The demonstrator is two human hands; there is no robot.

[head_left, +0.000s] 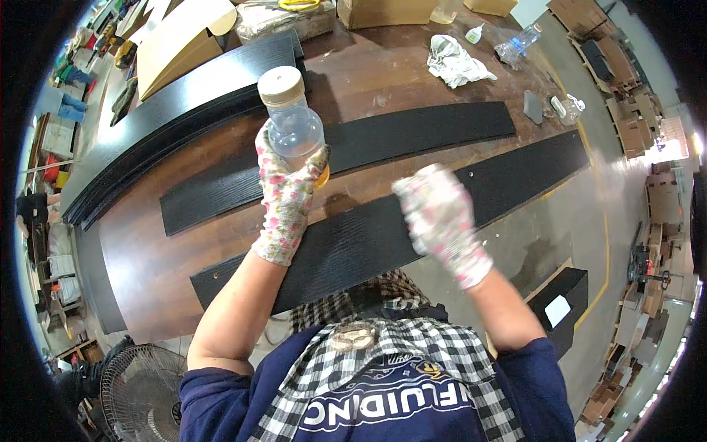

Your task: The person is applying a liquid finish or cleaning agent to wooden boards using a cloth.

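Observation:
My left hand [286,193], in a white glove with pink flowers, is wrapped round a clear plastic bottle [294,131] with a wide tan lid. A little yellowish liquid shows low in it, beside my fingers. My right hand [440,214], in a matching glove, is closed and blurred over the nearer black board [346,247]; whatever its fingers hold is hidden. That long board has a small hole near each end and lies along the table's near edge. Behind it, a second black board [427,132] lies roughly parallel, partly behind my left hand and the bottle.
Stacked black panels [184,110] rise at the left of the brown table [140,265]. A crumpled white cloth [456,60], a small white bottle [475,33] and a clear plastic bottle [518,46] lie at the far right. A fan [143,390] stands lower left; a black-topped box [563,306] is at right.

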